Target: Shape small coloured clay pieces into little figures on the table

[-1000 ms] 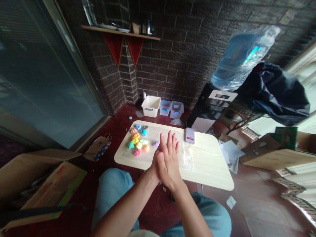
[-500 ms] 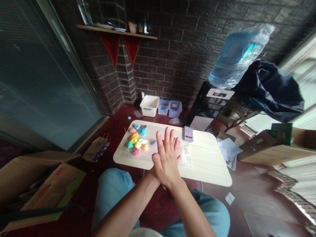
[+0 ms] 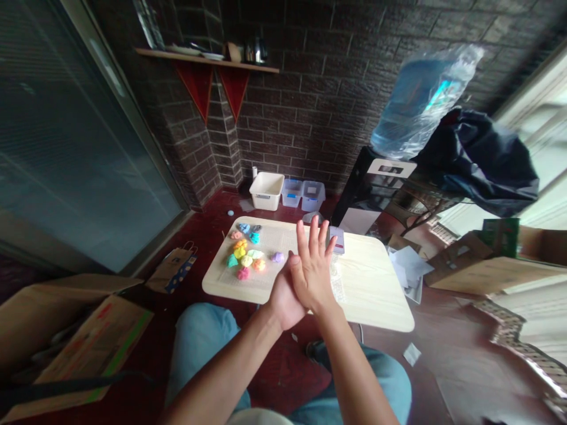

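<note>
My right hand (image 3: 312,271) lies across my left hand (image 3: 286,301), palm against palm, above the near edge of the table (image 3: 376,283). The right fingers are stretched out and point away from me. My left hand is flat beneath it, with the thumb side and heel showing and most of its fingers covered. Whether anything sits between the palms is hidden. Nearest to them on the table is a purple lump of soft clay (image 3: 277,257). Several more clay lumps lie farther left, among them a red-pink lump (image 3: 243,273), a green lump (image 3: 231,261) and a blue lump (image 3: 243,227).
A phone (image 3: 336,241) rests at the table's far side, behind my right fingers. A clear textured sheet (image 3: 283,236) lies under the clay. Beyond the table stand a white bin (image 3: 266,192), clear plastic boxes (image 3: 312,196) and a water dispenser (image 3: 361,200). Cardboard boxes (image 3: 84,348) flank me.
My right hand has shifted to the right and forward over my left palm, while the left has drawn back. More of the left hand and the whole purple lump now show.
</note>
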`<state>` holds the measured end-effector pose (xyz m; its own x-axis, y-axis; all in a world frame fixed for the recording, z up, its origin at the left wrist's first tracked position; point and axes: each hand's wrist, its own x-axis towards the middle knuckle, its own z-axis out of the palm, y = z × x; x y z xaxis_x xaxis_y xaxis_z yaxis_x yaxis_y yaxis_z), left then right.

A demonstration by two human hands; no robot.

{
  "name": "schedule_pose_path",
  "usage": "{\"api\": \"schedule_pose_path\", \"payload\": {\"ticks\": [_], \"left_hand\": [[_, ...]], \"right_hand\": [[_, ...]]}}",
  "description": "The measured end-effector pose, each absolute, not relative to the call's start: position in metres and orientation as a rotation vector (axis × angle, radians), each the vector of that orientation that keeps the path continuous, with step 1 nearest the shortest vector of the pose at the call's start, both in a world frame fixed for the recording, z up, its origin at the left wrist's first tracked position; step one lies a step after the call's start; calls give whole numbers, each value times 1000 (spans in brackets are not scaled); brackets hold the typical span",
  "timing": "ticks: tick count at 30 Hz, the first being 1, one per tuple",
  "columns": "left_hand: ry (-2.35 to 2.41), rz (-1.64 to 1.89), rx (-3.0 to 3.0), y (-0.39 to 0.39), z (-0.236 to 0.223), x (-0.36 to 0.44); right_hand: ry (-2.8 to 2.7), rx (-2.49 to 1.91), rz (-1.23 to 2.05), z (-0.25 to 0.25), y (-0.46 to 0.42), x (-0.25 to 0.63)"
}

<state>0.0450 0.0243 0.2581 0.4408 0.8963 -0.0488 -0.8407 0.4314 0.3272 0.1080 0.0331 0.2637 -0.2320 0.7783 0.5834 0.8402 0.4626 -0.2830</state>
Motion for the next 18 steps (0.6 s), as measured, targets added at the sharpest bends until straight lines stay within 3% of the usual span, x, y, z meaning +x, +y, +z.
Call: {"api": "schedule_pose_path", "payload": {"ticks": [7,13,18], "left_hand": [[267,1285,274,22,256,46],[246,1040,318,22,266,41],[252,1440,324,19,265,52]], "right_hand": [[-2164,-1223,-44,263,16,94],[-2067,-1334,-37,267,25,107],[-2213,-1171,-54,268,15,99]]}}
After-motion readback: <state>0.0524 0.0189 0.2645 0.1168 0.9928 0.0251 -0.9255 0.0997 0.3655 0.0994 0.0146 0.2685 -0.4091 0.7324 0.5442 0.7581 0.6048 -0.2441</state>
